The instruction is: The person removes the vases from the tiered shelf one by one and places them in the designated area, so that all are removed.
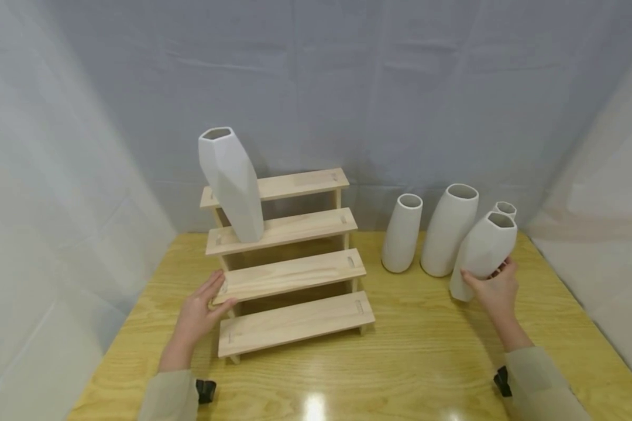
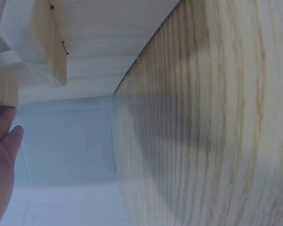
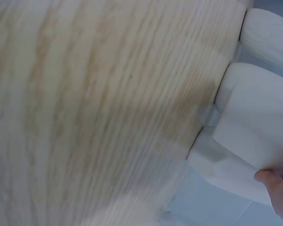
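Observation:
My left hand [image 1: 195, 316] grips the left end of a stepped wooden display stand [image 1: 295, 275], fingers by the shelf's end and thumb at its front edge. In the left wrist view the hand [image 2: 1, 155] lies against the wood. A tall faceted white vase [image 1: 232, 181] leans left on the stand's second shelf from the top. My right hand [image 1: 497, 292] holds another faceted white vase [image 1: 487, 248] low on its body, thumb on the near side. This vase is tilted, its base raised off the table in the right wrist view, with the thumb [image 3: 269, 179] pressed to it.
Two smooth white vases [image 1: 402, 234] [image 1: 449, 231] stand upright right of the stand. Another white vase [image 1: 505, 209] is mostly hidden behind the held one. Pale cloth [image 1: 374, 105] hangs behind and at both sides of the wood-grain table [image 1: 400, 351].

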{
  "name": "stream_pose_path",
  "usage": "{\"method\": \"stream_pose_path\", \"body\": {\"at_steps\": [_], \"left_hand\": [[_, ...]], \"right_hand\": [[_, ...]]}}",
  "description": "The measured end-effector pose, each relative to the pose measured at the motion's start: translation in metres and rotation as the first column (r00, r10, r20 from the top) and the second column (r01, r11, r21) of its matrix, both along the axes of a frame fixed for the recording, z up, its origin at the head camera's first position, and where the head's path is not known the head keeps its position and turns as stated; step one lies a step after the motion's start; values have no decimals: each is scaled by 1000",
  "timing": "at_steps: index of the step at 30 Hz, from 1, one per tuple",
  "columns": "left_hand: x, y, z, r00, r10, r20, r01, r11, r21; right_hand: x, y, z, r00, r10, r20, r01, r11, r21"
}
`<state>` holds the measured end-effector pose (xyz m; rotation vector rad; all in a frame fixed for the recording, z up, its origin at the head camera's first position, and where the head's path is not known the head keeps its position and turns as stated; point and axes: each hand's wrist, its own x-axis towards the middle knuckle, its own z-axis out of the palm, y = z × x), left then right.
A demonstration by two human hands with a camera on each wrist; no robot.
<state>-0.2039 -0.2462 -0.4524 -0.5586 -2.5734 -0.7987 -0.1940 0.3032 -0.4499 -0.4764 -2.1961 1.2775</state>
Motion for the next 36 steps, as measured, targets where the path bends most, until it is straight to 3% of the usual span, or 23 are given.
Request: {"method": "stream_pose_path", "body": {"at_steps": [23, 36], "left_hand": [[0, 0, 0, 1000, -1, 29, 1, 1000, 5], [1, 0, 2, 1000, -17, -1, 17, 1000, 10]], "right_hand": [[1, 8, -6, 999, 14, 30, -14, 1000, 20], [3, 12, -10, 998, 58, 35, -59, 998, 26]]}}
